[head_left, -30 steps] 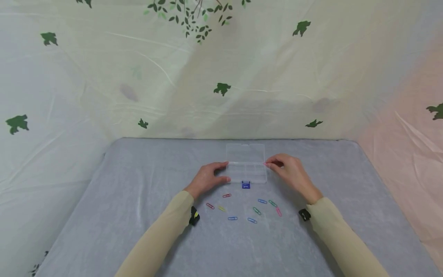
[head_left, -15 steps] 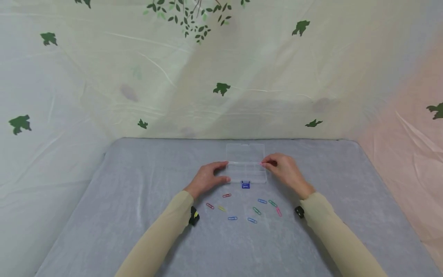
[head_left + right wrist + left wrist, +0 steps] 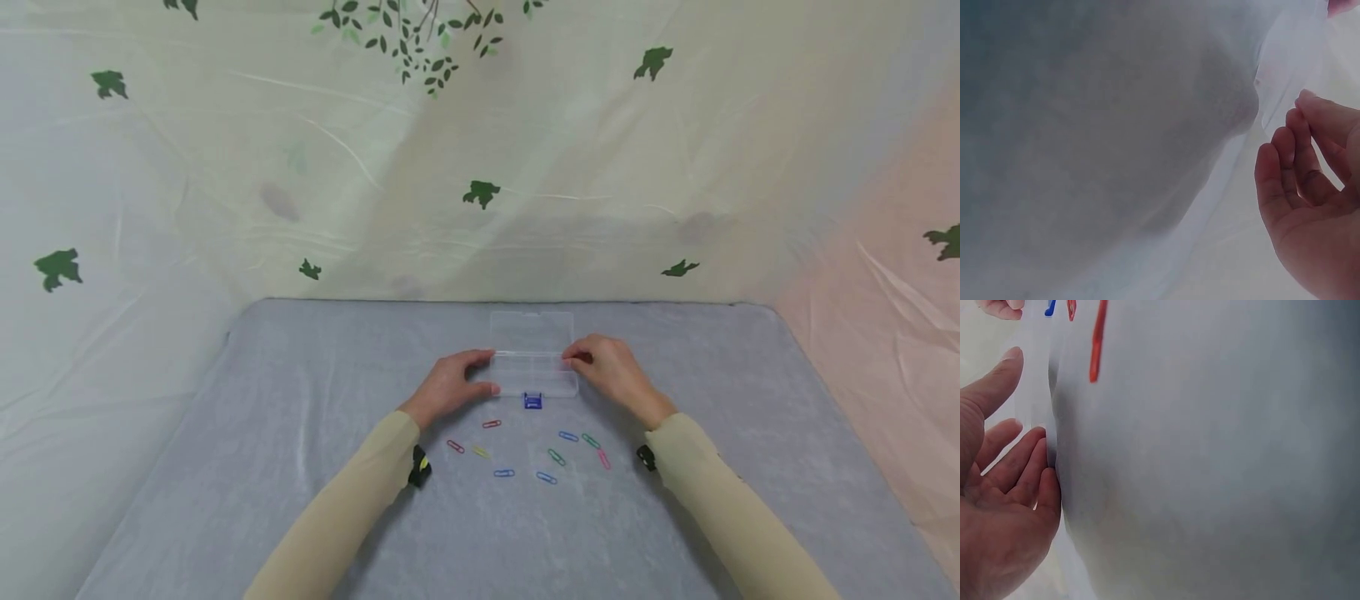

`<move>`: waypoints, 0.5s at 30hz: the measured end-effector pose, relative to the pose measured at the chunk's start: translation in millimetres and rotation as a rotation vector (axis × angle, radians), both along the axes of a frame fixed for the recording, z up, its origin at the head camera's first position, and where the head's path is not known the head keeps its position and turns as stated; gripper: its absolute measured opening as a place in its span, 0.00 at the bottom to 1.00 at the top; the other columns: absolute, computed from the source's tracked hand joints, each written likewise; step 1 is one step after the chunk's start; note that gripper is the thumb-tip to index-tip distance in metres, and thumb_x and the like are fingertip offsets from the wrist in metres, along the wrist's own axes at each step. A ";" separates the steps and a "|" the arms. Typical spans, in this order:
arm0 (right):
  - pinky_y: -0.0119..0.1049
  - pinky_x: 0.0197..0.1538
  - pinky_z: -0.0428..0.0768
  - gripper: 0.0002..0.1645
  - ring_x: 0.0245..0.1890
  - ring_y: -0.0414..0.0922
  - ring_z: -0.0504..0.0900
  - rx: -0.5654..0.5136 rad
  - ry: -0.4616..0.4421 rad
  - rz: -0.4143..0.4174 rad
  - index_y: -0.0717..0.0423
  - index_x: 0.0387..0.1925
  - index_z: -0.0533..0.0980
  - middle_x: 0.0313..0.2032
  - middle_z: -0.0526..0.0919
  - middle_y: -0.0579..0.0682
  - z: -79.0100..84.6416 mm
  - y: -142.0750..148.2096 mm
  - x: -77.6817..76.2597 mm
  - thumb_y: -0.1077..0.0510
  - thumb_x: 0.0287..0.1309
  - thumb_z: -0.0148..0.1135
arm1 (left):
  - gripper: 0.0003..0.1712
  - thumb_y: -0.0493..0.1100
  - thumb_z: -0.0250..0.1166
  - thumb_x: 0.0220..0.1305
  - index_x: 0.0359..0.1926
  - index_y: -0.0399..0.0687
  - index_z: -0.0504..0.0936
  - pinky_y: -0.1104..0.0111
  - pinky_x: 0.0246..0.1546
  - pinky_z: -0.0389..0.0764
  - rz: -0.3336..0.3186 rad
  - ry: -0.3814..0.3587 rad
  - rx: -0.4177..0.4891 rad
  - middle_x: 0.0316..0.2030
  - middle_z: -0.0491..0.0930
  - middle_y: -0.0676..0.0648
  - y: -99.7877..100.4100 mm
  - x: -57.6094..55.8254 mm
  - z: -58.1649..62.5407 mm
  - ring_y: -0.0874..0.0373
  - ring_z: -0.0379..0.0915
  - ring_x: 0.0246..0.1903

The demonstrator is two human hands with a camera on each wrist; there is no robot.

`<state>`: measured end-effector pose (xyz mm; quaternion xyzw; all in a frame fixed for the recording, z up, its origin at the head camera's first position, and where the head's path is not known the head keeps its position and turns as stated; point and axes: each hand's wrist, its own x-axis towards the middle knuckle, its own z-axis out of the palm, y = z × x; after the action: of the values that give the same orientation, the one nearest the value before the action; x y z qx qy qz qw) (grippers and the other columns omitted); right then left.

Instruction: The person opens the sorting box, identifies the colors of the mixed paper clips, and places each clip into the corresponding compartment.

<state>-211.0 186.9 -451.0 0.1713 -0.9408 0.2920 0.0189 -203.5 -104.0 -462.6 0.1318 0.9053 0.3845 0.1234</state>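
A clear plastic box (image 3: 536, 384) with inner dividers lies opened out on the grey cloth, its clear lid (image 3: 532, 329) folded back. At the front hangs a blue latch (image 3: 532, 401). My left hand (image 3: 446, 385) holds the box's left end, thumb at the front corner and fingers at the back. Over the right end is my right hand (image 3: 613, 371), thumb and forefinger tips close together. A faint pink blur, probably a paper clip (image 3: 556, 364), shows through the plastic below those fingertips. In the right wrist view, nothing is visible between the right hand's (image 3: 1316, 169) fingertips.
Several paper clips lie before the box: red (image 3: 491, 424), dark red (image 3: 455, 447), yellow (image 3: 481, 452), blue (image 3: 504, 473), green (image 3: 557, 457), pink (image 3: 603, 459) and others. The grey cloth (image 3: 360, 350) ends at a pale patterned curtain (image 3: 480, 242).
My right hand has moved slightly left over the box. The pink clip, pinched in its fingertips earlier, now appears lower, inside the box. The left hand has stayed in place.
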 end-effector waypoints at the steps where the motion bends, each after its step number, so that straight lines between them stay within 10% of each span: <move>1: 0.48 0.45 0.83 0.05 0.39 0.48 0.82 0.001 0.001 0.001 0.59 0.42 0.88 0.40 0.88 0.53 0.1 -0.1 0.1 0.65 0.66 0.68 | 0.39 0.50 0.76 0.64 0.73 0.49 0.73 0.54 0.74 0.64 -0.002 0.003 0.001 0.69 0.75 0.44 0.1 -0.2 -0.1 0.47 0.67 0.71; 15: 0.51 0.48 0.84 0.08 0.42 0.50 0.85 -0.029 0.013 0.021 0.62 0.44 0.87 0.41 0.88 0.54 5.4 4.6 7.9 0.65 0.67 0.67 | 0.39 0.45 0.75 0.64 0.73 0.45 0.72 0.54 0.72 0.67 -0.057 0.041 -0.007 0.67 0.75 0.40 1.6 -3.4 1.5 0.45 0.69 0.69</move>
<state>-203.0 191.6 -445.5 0.1829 -0.9344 0.3048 0.0245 -206.9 -102.4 -461.1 0.1650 0.9048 0.3750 0.1164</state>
